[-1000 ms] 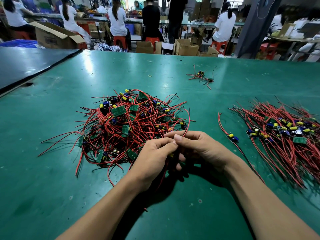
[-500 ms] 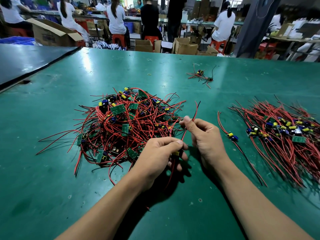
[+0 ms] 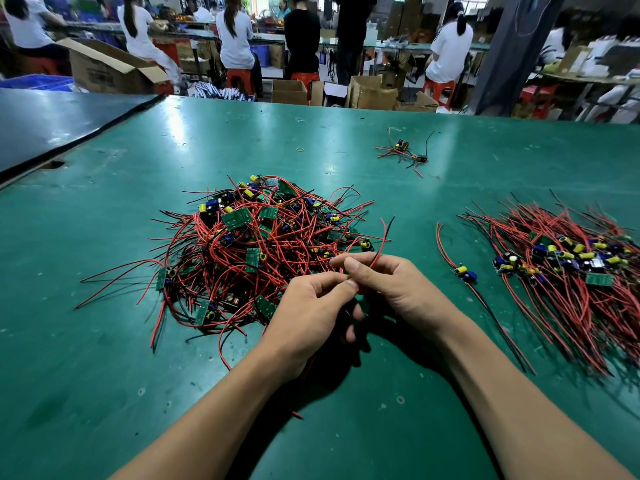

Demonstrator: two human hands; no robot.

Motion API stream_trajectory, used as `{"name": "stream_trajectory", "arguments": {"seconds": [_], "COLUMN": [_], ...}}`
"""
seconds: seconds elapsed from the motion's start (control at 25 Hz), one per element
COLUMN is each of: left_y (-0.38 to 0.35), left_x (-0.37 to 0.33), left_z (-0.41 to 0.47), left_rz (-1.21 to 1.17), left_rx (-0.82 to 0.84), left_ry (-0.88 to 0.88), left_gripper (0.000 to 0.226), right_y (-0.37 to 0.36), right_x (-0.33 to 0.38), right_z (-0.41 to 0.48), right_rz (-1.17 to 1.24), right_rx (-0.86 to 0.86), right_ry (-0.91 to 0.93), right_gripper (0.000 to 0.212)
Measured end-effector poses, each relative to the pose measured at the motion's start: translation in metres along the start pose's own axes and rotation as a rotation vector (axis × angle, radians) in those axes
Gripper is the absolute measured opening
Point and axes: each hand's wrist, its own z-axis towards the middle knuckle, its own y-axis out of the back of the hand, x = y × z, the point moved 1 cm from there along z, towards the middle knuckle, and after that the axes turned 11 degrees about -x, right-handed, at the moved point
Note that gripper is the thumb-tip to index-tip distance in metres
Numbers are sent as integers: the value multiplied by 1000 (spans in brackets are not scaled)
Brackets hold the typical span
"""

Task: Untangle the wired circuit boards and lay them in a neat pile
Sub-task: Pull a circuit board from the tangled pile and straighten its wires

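Two hands pinch one red-and-black wire pair at the tangle's edge.
The left hand (image 3: 311, 317) and right hand (image 3: 398, 285), fingers curled, nip the wire pair (image 3: 381, 244) just beside one tangled heap (image 3: 256, 251) of small green boards with yellow and blue parts and red leads. One combed pile (image 3: 568, 271) lies right, one lone board (image 3: 465, 273) between, one far cluster (image 3: 403, 150) beyond.

I could read nothing in my view. The cardboard box (image 3: 104, 74) beyond the counter (image 3: 104, 341) bore dark print on its side, but it was too blurred for me to make out. The green boards (image 3: 237, 218) in the pile were too small for me to tell any marking on them.
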Motion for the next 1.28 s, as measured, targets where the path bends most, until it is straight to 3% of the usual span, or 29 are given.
{"name": "stream_trajectory", "arguments": {"seconds": [0.08, 0.28, 0.48, 0.6, 0.68, 0.92, 1.16, 1.28], "left_y": [1, 0, -1, 0, 1, 3, 1, 0], "left_x": [0, -3, -4, -3, -3, -1, -2, 0], "left_z": [1, 1, 1, 1, 2, 3, 2, 2], "left_rz": [11, 17, 41, 52, 53, -33, 28, 57], "left_rx": [4, 44, 64, 63, 52, 6, 72, 76], "left_ry": [13, 15, 7, 4, 7, 54, 18, -9], "left_gripper": [22, 23, 23, 23, 23, 23, 23, 23], "right_y": [0, 12, 20, 15, 8, 0, 14, 12], "right_x": [0, 7, 9, 6, 4, -1, 3, 4], "right_z": [1, 9, 13, 15, 16, 3, 13, 16], "right_rz": [-22, -395, -395, -373, -211, -44, -77, -67], "right_rx": [-32, -290, -442, -482, -448, -55, -445, -517], "right_ry": [47, 401, 530, 447, 293, 51, 244, 259], "right_gripper": [36, 31, 31, 44, 52, 37, 30, 39]}}
